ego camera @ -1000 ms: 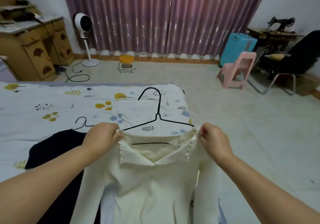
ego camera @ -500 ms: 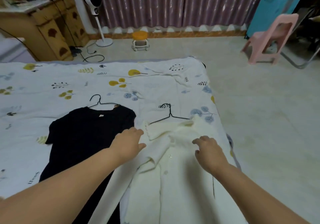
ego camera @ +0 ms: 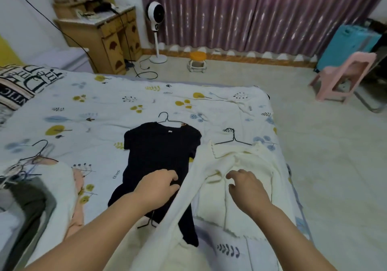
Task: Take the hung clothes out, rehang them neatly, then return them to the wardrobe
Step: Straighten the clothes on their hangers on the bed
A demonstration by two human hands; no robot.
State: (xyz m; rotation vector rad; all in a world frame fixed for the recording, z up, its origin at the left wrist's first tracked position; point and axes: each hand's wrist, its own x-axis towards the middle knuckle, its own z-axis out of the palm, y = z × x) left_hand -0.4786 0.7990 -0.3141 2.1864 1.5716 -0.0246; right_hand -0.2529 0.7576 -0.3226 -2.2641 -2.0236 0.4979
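While laid flat on the bed (ego camera: 146, 103), cream sweater (ego camera: 247, 199) on black wire hanger (ego camera: 233, 139), hook poking out past the collar, near the bed's right edge. Left hand (ego camera: 160, 183) curled, fingers bent at the inner edge of the long cream sleeve (ego camera: 184, 189) that crosses over the black top (ego camera: 159, 147); cannot tell whether pinching it or just resting. Right hand (ego camera: 248, 183) slack, fingers spread, hovering or lightly touching the sweater chest, gripping nothing. Black top beside it, already on its own hanger (ego camera: 167, 118), hem partly under the sleeve. More hangers and clothes piled at the bed's left side (ego camera: 31, 166). Step in hand, likely: smoothing and squaring the sweater on the hanger. To do well: lift sleeve off the black top rather than drag it, lay it straight along the body, check both shoulders sit evenly on the wire, flatten collar, keep hook free for pickup. Risk: knit slipping off thin wire when lifted.
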